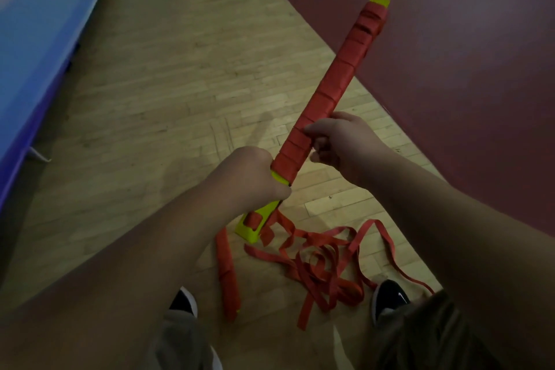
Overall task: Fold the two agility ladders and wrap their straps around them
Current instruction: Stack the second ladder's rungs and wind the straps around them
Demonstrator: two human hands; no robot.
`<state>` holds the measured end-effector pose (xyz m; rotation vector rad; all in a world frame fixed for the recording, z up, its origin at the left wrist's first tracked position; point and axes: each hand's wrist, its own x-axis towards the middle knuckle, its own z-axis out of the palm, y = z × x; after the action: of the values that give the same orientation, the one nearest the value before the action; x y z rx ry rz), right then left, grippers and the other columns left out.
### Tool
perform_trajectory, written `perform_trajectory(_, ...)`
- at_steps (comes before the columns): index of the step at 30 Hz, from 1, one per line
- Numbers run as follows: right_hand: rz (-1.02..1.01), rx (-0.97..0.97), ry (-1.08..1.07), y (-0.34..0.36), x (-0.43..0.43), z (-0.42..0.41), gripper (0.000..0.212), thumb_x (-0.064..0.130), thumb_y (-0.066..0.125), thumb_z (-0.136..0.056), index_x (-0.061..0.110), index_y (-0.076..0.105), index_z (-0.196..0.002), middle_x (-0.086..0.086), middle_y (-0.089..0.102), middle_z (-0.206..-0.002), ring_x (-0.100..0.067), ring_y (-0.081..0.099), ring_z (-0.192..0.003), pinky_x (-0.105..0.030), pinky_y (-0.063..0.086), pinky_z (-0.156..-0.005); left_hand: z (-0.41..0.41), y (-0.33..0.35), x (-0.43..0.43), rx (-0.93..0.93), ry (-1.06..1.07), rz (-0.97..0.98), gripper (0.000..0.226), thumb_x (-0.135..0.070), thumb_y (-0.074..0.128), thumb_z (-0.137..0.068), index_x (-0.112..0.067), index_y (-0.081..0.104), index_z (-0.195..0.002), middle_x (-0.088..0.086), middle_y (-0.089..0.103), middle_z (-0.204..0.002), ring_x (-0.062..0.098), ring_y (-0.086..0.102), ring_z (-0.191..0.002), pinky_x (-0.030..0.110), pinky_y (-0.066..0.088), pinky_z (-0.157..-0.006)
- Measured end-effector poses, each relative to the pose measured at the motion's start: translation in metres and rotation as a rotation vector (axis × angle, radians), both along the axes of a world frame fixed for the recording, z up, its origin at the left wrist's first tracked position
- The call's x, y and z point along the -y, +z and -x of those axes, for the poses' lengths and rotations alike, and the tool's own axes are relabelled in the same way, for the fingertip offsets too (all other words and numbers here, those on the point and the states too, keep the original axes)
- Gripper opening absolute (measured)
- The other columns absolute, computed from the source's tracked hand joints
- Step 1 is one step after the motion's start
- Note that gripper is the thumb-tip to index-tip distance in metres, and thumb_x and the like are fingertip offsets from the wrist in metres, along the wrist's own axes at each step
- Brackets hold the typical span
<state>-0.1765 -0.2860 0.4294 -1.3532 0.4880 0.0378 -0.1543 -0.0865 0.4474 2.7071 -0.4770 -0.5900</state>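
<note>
Folded agility ladder (333, 81), probably a stiff, light bundle, slants above the wooden floor (150, 99). The left hand (255, 177) grips its yellow lower end, a sound hold. The right hand (339, 138) pinches the wrapped middle. Its limp red strap (318, 258) lies tangled below.

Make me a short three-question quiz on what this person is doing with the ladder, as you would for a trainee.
1. True or false: the wrapped ladder bundle is resting on the wooden floor.
2. Which hand grips the bundle nearest its lower end? A) left hand B) right hand C) neither
3. Fill in: the loose strap heaped on the floor is coloured ____.

Key: 1 false, both hands hold it up in the air. 2 A. 3 red.
</note>
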Motion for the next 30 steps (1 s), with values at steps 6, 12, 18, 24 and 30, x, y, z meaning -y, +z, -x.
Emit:
perform_trajectory(6, -0.150, 0.132, 0.113, 0.007, 0.009, 0.004, 0.057, 0.030, 0.072, -0.101, -0.002, 0.061, -0.146, -0.025, 0.075, -0.131, -0.029, 0.061, -0.098, -0.035, 0.050, -0.076, -0.014, 0.015, -0.027, -0.488, -0.091, 0.454, 0.036, -0.038, 0.088, -0.084, -0.021, 0.084, -0.116, 0.008, 0.083, -0.112, 0.031, 0.078, -0.110, 0.046, 0.061, -0.099)
perform_trajectory(12, -0.381, 0.166, 0.326, 0.019, 0.011, 0.009, 0.048, 0.039, 0.061, -0.107, 0.009, 0.058, -0.144, -0.016, 0.076, -0.136, -0.024, 0.077, -0.110, -0.041, 0.062, -0.094, -0.011, 0.014, -0.038, -0.764, -0.062, 0.751, 0.049, -0.017, 0.078, -0.089, -0.001, 0.073, -0.134, 0.025, 0.073, -0.134, 0.030, 0.072, -0.118, 0.035, 0.059, -0.100)
perform_trajectory(18, -0.400, 0.176, 0.303, 0.031, 0.006, 0.011, 0.052, 0.046, 0.063, -0.100, 0.012, 0.057, -0.139, -0.013, 0.079, -0.129, -0.020, 0.079, -0.100, -0.039, 0.067, -0.086, -0.001, 0.017, -0.030, -0.780, -0.013, 0.859, 0.051, -0.025, 0.078, -0.087, 0.004, 0.075, -0.128, 0.026, 0.073, -0.113, 0.027, 0.071, -0.099, 0.031, 0.060, -0.085)
perform_trajectory(24, -0.362, 0.137, 0.318, 0.025, 0.003, 0.014, 0.050, 0.051, 0.060, -0.102, 0.010, 0.063, -0.132, -0.010, 0.080, -0.121, -0.020, 0.079, -0.101, -0.036, 0.066, -0.085, 0.009, 0.020, -0.021, -0.840, 0.001, 0.886, 0.053, -0.031, 0.066, -0.088, 0.007, 0.072, -0.125, 0.003, 0.078, -0.086, 0.014, 0.075, -0.077, 0.024, 0.059, -0.070)
perform_trajectory(30, -0.358, 0.155, 0.373, 0.023, 0.002, 0.013, 0.049, 0.051, 0.059, -0.100, 0.013, 0.064, -0.130, -0.009, 0.080, -0.123, -0.019, 0.078, -0.105, -0.035, 0.065, -0.086, 0.006, 0.011, -0.022, -0.860, -0.008, 0.910, 0.048, -0.024, 0.076, -0.086, 0.008, 0.075, -0.122, 0.012, 0.079, -0.095, 0.019, 0.077, -0.083, 0.028, 0.062, -0.074)
